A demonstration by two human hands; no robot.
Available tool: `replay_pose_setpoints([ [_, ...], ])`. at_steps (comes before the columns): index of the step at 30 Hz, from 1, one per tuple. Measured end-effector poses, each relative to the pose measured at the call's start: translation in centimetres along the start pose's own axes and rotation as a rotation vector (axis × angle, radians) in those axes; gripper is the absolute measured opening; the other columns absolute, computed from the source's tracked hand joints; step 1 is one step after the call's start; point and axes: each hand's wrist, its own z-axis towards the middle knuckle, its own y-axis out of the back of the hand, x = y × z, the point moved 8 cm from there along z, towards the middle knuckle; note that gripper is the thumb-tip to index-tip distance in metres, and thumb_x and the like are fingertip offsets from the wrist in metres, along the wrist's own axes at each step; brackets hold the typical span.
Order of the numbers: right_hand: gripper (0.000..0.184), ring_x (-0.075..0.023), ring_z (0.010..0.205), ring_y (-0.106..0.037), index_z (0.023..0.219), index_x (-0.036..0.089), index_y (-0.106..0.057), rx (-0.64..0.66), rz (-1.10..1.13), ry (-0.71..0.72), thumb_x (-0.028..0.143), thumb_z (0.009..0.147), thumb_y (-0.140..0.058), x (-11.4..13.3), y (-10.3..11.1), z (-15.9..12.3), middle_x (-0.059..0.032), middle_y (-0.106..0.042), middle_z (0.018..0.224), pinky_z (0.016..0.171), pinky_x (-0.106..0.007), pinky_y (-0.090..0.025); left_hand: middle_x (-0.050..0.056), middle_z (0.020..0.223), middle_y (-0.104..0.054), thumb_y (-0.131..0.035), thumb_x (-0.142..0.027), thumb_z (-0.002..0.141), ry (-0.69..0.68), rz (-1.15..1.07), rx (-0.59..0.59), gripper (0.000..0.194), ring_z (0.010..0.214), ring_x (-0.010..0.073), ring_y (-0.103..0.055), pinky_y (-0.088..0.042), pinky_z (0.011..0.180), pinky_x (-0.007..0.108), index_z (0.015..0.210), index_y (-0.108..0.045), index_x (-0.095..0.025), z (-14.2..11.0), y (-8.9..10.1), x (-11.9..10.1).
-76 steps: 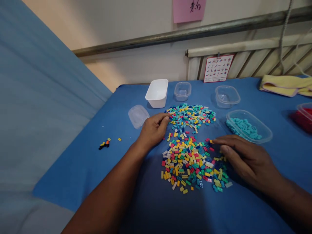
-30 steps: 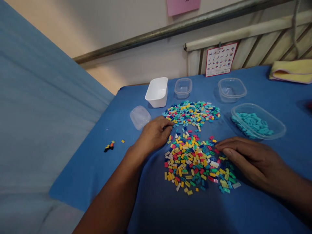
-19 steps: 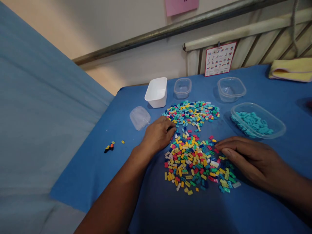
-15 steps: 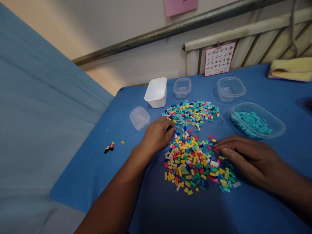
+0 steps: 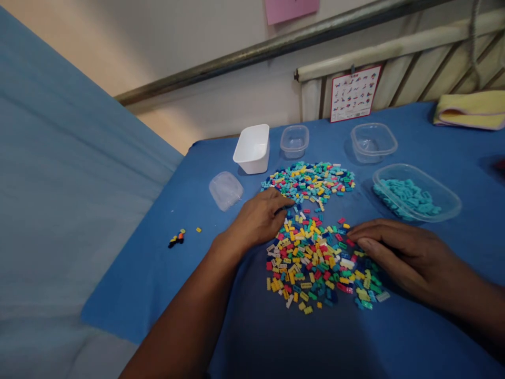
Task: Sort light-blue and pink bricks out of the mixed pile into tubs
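Observation:
My left hand (image 5: 261, 217) is at the gap between two heaps of small plastic building bricks. Its index finger stretches toward the lower edge of the far heap (image 5: 315, 176), which is mostly turquoise, and the thumb stands apart from it. Nothing shows between them. My right hand (image 5: 402, 252) rests at the right side of the near, multicoloured heap (image 5: 311, 252). Its fingers lie outstretched with the tips by a few red bricks, and I see no brick held. A clear tub (image 5: 452, 208) with turquoise bricks (image 5: 410, 195) stands beyond the right hand.
At the back are a white tub (image 5: 252, 150), a small clear tub (image 5: 294, 142) and another clear tub (image 5: 374, 143). A clear lid (image 5: 226, 190) and several dark and yellow bricks (image 5: 177, 239) lie left. A picture card (image 5: 354, 95) leans behind; a yellow cloth (image 5: 469, 109) lies right.
My left hand has shifted slightly right, and its index finger has extended from a curled position toward the far heap. The right hand has stayed nearly still.

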Motion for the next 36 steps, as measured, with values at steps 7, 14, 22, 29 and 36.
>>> replay_pose_setpoints([
  [7, 0.02, -0.0226, 0.105, -0.078, 0.122, 0.031, -0.074, 0.003, -0.002, -0.012, 0.025, 0.108, -0.061, -0.2, -0.1, -0.2, -0.0029, -0.081, 0.118, 0.087, -0.036, -0.064, 0.006, 0.109, -0.072, -0.063, -0.023, 0.099, 0.134, -0.029, 0.061, 0.02, 0.096, 0.0224, -0.068, -0.053, 0.083, 0.036, 0.116, -0.075, -0.021, 0.2, 0.4, 0.9],
  [14, 0.019, -0.0205, 0.104, -0.077, 0.123, 0.031, -0.073, 0.006, 0.007, -0.011, 0.024, 0.109, -0.062, 0.1, -0.1, 0.1, -0.0034, -0.08, 0.117, 0.088, -0.034, -0.063, 0.007, 0.106, -0.072, -0.067, -0.037, 0.103, 0.277, 0.004, 0.057, 0.017, 0.086, 0.0223, -0.065, -0.049, 0.074, 0.035, 0.104, -0.067, -0.021, 0.1, 0.6, 2.1],
  [22, 0.015, -0.0255, 0.101, -0.078, 0.117, 0.031, -0.075, -0.004, 0.042, -0.02, 0.028, 0.107, -0.064, 0.0, -0.1, 0.4, -0.0047, -0.081, 0.113, 0.085, -0.039, -0.065, 0.007, 0.112, -0.076, -0.061, -0.027, 0.107, 0.142, -0.078, -0.046, 0.015, 0.105, 0.0248, -0.071, -0.056, 0.093, 0.041, 0.113, -0.073, -0.022, 1.3, 0.9, -0.5],
  [29, 0.015, -0.0253, 0.099, -0.078, 0.115, 0.029, -0.076, 0.004, 0.054, -0.019, 0.03, 0.107, -0.064, -0.1, -0.2, 0.6, -0.0051, -0.081, 0.11, 0.083, -0.038, -0.064, 0.008, 0.104, -0.077, -0.058, -0.025, 0.108, 0.103, 0.007, 0.09, 0.023, 0.103, 0.0252, -0.072, -0.057, 0.091, 0.04, 0.102, -0.081, -0.022, 2.2, -0.1, -2.1],
  [36, 0.014, -0.0248, 0.1, -0.078, 0.113, 0.028, -0.077, -0.033, 0.033, -0.012, 0.029, 0.107, -0.064, 0.1, 0.1, 0.8, -0.0053, -0.081, 0.109, 0.086, -0.038, -0.063, 0.007, 0.109, -0.076, -0.062, -0.026, 0.108, 0.046, -0.021, 0.046, 0.015, 0.104, 0.0238, -0.071, -0.057, 0.093, 0.04, 0.11, -0.076, -0.019, 1.6, 0.1, -2.6],
])
